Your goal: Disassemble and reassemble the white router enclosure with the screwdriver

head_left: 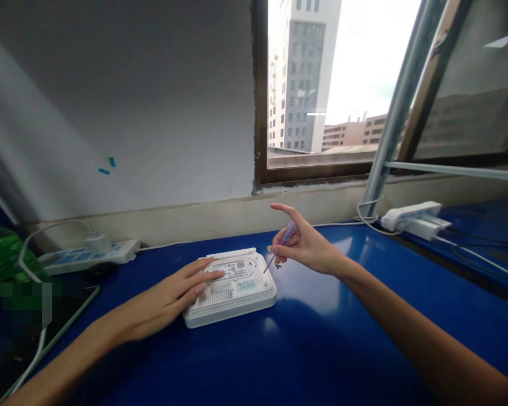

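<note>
A white router-like box [245, 301] lies on the blue table, with labels, a printed code and vent holes on its upward face. My left hand [186, 287] rests on the box's left part, fingers stretched out flat over it. My right hand [302, 242] is closed around the purple, see-through handle of a screwdriver [288, 230], index finger raised off it. The thin shaft slants down to the left, its tip over the right side of the box. Whether the tip touches the box I cannot tell. Something small and dark shows just under my right fingers.
A power strip [127, 251] with a plugged-in adapter stands at the left by the wall. Another power strip [415, 216] with cords sits at the right beside a metal post [381, 163]. A green bag [4, 254] and a dark, pale-edged tray [74, 316] are at the left.
</note>
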Tool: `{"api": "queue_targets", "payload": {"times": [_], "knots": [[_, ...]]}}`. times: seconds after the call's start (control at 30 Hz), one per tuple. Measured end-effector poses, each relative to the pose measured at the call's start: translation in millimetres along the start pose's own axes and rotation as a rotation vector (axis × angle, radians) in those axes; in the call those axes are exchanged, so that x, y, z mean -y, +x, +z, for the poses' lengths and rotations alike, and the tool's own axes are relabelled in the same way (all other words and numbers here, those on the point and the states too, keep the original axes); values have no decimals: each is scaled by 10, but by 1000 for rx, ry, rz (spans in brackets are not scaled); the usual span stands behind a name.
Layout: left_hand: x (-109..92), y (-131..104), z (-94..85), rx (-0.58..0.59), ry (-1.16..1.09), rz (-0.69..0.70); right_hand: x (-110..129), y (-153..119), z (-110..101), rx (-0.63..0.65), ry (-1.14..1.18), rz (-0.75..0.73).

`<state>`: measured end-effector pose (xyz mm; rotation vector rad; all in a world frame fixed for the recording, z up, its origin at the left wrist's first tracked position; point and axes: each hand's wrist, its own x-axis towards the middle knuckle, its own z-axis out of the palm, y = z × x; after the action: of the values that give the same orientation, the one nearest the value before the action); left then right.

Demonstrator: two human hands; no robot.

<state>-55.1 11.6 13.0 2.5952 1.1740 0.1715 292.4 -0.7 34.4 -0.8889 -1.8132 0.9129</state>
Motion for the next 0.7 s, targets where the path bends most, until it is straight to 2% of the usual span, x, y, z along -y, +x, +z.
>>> {"api": "queue_targets", "payload": {"times": [0.17, 0.3, 0.4, 0.7], "knots": [[-48, -124, 102, -154, 142, 45, 104, 88, 166, 39, -6, -19], [-68, -170, 120, -193, 235, 81, 149, 125, 244, 46, -22, -23], [-20, -189, 178, -265, 250, 118, 189, 153, 313, 73, -34, -15], [8, -161, 353, -187, 64, 45, 265, 291, 584, 164, -403, -130]]}}
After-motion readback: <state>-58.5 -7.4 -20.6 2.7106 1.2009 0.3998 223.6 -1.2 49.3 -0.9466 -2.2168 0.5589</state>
